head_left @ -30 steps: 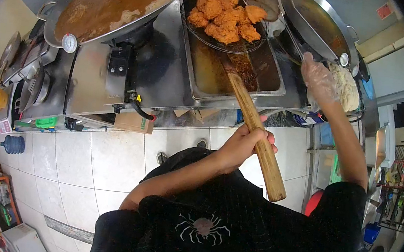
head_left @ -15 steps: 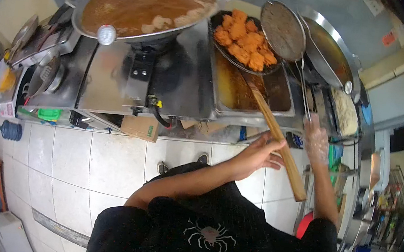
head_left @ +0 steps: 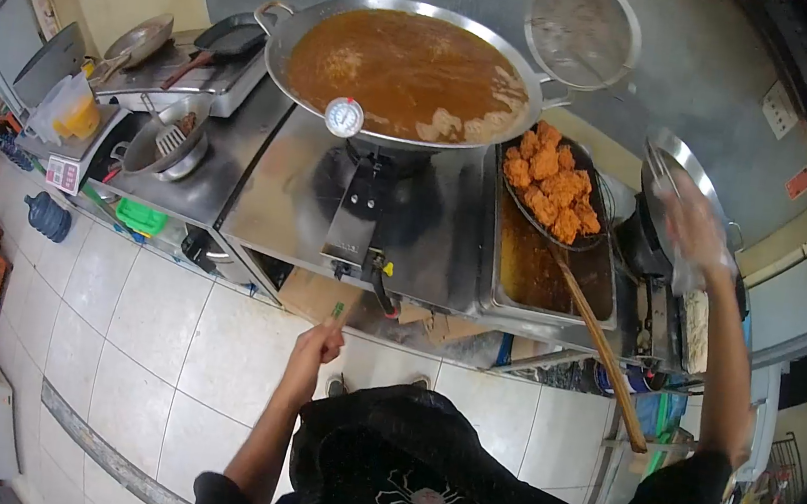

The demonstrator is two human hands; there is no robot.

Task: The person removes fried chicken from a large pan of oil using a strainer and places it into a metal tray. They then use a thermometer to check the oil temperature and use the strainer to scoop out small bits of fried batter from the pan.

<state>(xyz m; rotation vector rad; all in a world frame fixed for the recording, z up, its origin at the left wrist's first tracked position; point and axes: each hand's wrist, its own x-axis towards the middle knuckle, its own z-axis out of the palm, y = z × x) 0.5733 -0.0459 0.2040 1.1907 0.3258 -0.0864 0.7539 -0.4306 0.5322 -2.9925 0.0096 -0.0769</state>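
Observation:
My right hand (head_left: 696, 233), in a clear plastic glove and blurred by motion, is raised at the right and grips the wire handle of a round mesh skimmer (head_left: 583, 34). The skimmer's mesh is lifted near the wall, right of the large wok of brown oil (head_left: 396, 70). Low in front of the counter, my bare left hand (head_left: 317, 344) has curled fingers and holds nothing visible. Fried chicken pieces (head_left: 553, 185) fill a dark, wooden-handled strainer (head_left: 603, 352). It rests over an oily metal tray (head_left: 561, 281), touched by neither hand.
A dial thermometer (head_left: 343, 117) is at the wok's front rim. Another wok (head_left: 691, 166) stands at the right, partly behind my right hand. A small pan with a slotted turner (head_left: 176, 138) sits left. The long wooden handle juts past the counter's front edge.
My left hand has moved from the wooden handle to the left, its fingers now curled. My right hand has raised the skimmer up and leftward toward the large wok. The view has shifted too.

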